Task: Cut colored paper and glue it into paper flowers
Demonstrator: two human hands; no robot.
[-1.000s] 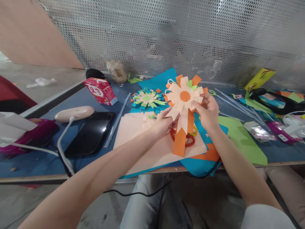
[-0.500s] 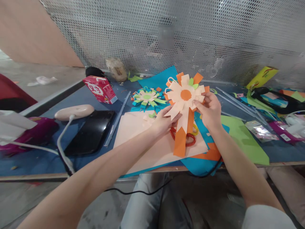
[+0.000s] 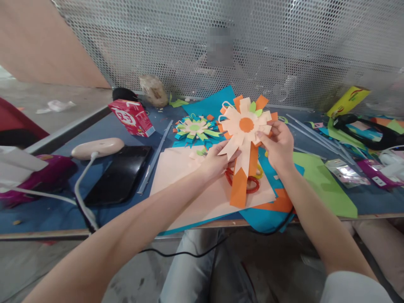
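Between my two hands, above the sheets, is a paper flower [image 3: 246, 125] with pale peach petals, orange strips behind, an orange round centre and two small green leaves. Ribbon-like tails hang from its lower side. My left hand [image 3: 217, 159] is closed on its lower left, by the tails. On its right edge, the thumb of my right hand [image 3: 278, 141] presses on the front, fingers behind. Scissors with red handles [image 3: 252, 185] lie partly hidden under the orange tail. Behind my left hand a second paper flower [image 3: 195, 127], green, blue and peach, rests on the table.
Peach sheets [image 3: 176, 185] lie under my hands, with green paper [image 3: 325, 185] to the right. At left are a black tablet [image 3: 120, 176], a white device [image 3: 97, 148] with a cable and a red box [image 3: 132, 118]. A perforated metal panel [image 3: 176, 46] stands behind.
Almost nothing differs. Both hands keep hold of the paper flower in nearly the same place; the view has shifted very slightly.
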